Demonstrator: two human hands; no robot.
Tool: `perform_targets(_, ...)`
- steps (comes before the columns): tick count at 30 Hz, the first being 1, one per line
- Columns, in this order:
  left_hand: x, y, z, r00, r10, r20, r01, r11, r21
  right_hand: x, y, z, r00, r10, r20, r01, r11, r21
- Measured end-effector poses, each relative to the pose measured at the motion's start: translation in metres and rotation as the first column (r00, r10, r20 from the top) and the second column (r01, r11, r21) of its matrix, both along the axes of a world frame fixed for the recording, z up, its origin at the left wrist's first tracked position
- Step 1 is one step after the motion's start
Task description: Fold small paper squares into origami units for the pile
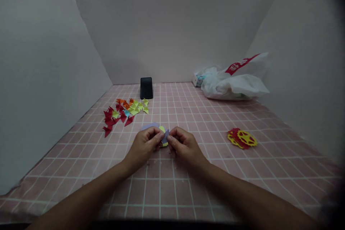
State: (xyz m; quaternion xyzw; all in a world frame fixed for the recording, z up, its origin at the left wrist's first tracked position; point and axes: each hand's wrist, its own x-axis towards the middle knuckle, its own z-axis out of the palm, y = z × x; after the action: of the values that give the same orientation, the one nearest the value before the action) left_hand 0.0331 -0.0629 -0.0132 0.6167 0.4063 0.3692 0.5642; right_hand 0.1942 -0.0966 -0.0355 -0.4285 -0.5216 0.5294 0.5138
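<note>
Between my two hands is a small piece of purple paper (166,136), pinched from both sides. My left hand (147,143) is closed, thumb and forefinger on the paper's left edge. On the other side my right hand (185,145) grips it with closed fingertips. Just behind the fingers lie a flat lavender sheet (150,125) and yellow paper (162,128), both partly hidden by my hands. Further left, several folded paper pieces are spread about: red ones (108,122), orange ones (126,105), yellow ones (134,109) and a blue one (126,113).
A black phone (146,88) lies at the back of the pink checked tablecloth (178,107). At the back right sit a white plastic bag (234,84) and a small box (198,79). Red and yellow cut-out discs (247,138) lie to the right. Pale walls enclose the table.
</note>
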Motion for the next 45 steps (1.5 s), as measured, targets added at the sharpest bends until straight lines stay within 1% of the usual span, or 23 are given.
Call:
perform_targets(3, 0.0, -0.002, -0.003, 0.998, -0.007, 0.062, 0.009, 1.0, -0.029, 0.001, 0.0, 0.001, 1.0, -0.002, 0.015, 0.002, 1.0, -0.005)
perform_targets(7, -0.001, -0.003, -0.004, 0.992, -0.018, 0.126, 0.03, 0.995, -0.091, 0.003, 0.0, 0.003, 0.998, 0.065, -0.016, -0.065, 0.998, -0.003)
perform_targets(10, -0.002, -0.002, -0.007, 0.982, -0.015, 0.187, 0.046, 0.985, -0.165, 0.004, 0.001, 0.005, 0.993, 0.107, -0.057, -0.107, 0.994, -0.006)
perform_targets(14, -0.003, -0.001, -0.012, 0.956, -0.011, 0.294, 0.093, 0.96, -0.266, 0.004, 0.002, 0.006, 0.976, 0.163, -0.145, -0.171, 0.984, -0.05)
perform_targets(17, -0.002, -0.001, -0.014, 0.947, -0.01, 0.321, 0.106, 0.953, -0.282, 0.003, 0.002, 0.006, 0.959, 0.19, -0.21, -0.206, 0.977, -0.058)
perform_targets(19, -0.003, -0.001, -0.014, 0.951, -0.001, 0.309, 0.087, 0.961, -0.264, 0.002, 0.002, 0.006, 0.953, 0.204, -0.223, -0.22, 0.974, -0.048)
perform_targets(22, -0.003, -0.002, -0.013, 0.968, 0.002, 0.253, 0.048, 0.98, -0.192, 0.002, 0.002, 0.005, 0.958, 0.197, -0.207, -0.212, 0.976, -0.052)
perform_targets(24, -0.003, -0.004, -0.011, 0.979, 0.006, 0.204, 0.021, 0.992, -0.127, 0.001, 0.002, 0.004, 0.978, 0.148, -0.147, -0.159, 0.985, -0.067)
perform_targets(27, -0.002, -0.007, -0.007, 0.992, 0.018, 0.127, -0.016, 1.0, -0.019, 0.001, -0.002, 0.003, 0.998, 0.069, 0.005, -0.069, 0.996, -0.058)
perform_targets(29, -0.002, -0.009, -0.005, 0.995, 0.016, 0.099, -0.018, 1.0, 0.023, 0.0, -0.004, 0.004, 0.994, 0.051, 0.097, -0.05, 0.999, -0.02)
perform_targets(31, -0.003, -0.01, -0.004, 0.995, 0.01, 0.102, -0.013, 1.0, 0.024, -0.001, -0.007, 0.005, 0.989, 0.059, 0.136, -0.06, 0.998, 0.003)
perform_targets(34, -0.004, -0.011, -0.004, 0.997, 0.02, 0.073, -0.024, 0.998, 0.052, -0.003, -0.009, 0.007, 0.993, 0.103, 0.065, -0.098, 0.993, -0.071)
perform_targets(36, -0.004, -0.012, -0.006, 0.998, 0.055, 0.013, -0.056, 0.99, 0.126, -0.004, -0.009, 0.007, 0.991, 0.132, 0.006, -0.13, 0.983, -0.127)
perform_targets(38, -0.003, -0.014, -0.008, 0.994, 0.098, -0.049, -0.086, 0.975, 0.204, -0.006, -0.009, 0.007, 0.987, 0.155, -0.036, -0.158, 0.975, -0.158)
perform_targets(40, -0.002, -0.015, -0.009, 0.988, 0.129, -0.085, -0.104, 0.962, 0.251, -0.007, -0.009, 0.007, 0.981, 0.178, -0.078, -0.189, 0.965, -0.18)
perform_targets(42, -0.001, -0.014, -0.009, 0.99, 0.116, -0.077, -0.094, 0.967, 0.237, -0.007, -0.008, 0.007, 0.976, 0.187, -0.115, -0.207, 0.96, -0.19)
perform_targets(43, -0.001, -0.013, -0.009, 0.995, 0.09, -0.051, -0.078, 0.976, 0.206, -0.006, -0.008, 0.007, 0.978, 0.175, -0.115, -0.194, 0.964, -0.181)
perform_targets(45, -0.002, -0.009, -0.009, 0.999, 0.003, 0.035, -0.007, 0.994, 0.105, -0.004, -0.006, 0.006, 0.99, 0.117, -0.081, -0.127, 0.982, -0.139)
